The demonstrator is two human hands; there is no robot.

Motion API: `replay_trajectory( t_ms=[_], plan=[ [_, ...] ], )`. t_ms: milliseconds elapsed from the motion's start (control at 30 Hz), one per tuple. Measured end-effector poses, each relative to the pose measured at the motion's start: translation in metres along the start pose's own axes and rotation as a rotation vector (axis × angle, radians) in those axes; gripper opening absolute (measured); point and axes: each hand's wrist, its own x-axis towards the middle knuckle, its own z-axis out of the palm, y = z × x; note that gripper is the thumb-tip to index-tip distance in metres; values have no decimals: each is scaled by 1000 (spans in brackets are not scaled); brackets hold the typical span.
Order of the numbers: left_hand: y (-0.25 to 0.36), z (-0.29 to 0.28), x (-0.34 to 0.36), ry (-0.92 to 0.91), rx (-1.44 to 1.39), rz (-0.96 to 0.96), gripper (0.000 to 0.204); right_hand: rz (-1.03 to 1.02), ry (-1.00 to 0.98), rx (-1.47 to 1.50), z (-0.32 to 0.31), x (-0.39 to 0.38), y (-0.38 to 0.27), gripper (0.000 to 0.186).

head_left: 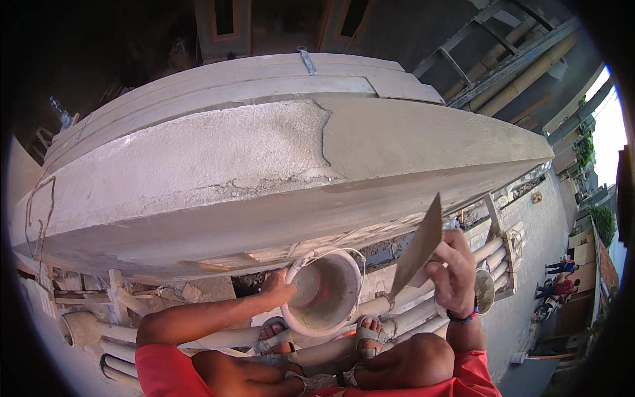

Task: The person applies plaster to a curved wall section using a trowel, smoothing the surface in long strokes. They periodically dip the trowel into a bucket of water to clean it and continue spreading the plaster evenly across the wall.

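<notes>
Head view: left hand (278, 288) grips rim of the mortar bucket (325, 292); right hand (454, 270) closed around the trowel (419, 248), blade raised.

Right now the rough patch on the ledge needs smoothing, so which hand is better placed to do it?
The right hand: it holds the trowel, raised toward the ledge. The left hand grips the bucket rim.

your left hand (278, 289) grips a white bucket (325, 291) smeared inside with grey mortar, tinged reddish where light shows through; your right hand (455, 272) lifts a grey-coated trowel (418, 250), a blue band (463, 318) at the wrist. red shorts (165, 370), grey sandals (370, 337), pale bamboo poles (410, 314), and a grey plastered ledge (264, 172), part rough, part smooth.
</notes>
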Motion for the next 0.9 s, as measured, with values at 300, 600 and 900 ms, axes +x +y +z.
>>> replay_trajectory(
  t_ms=[300, 600, 900],
  plan=[
    [-4, 13, 19, 9, -5, 87, 46, 319, 168, 557, -118, 39, -2, 56],
    [-18, 21, 30, 3, -68, 93, 52, -212, -595, -313, -82, 179, -20, 35],
    [2, 22, 23, -29, -113, 49, 48, -18, -679, -498, -106, 156, 45, 30]
  ],
)
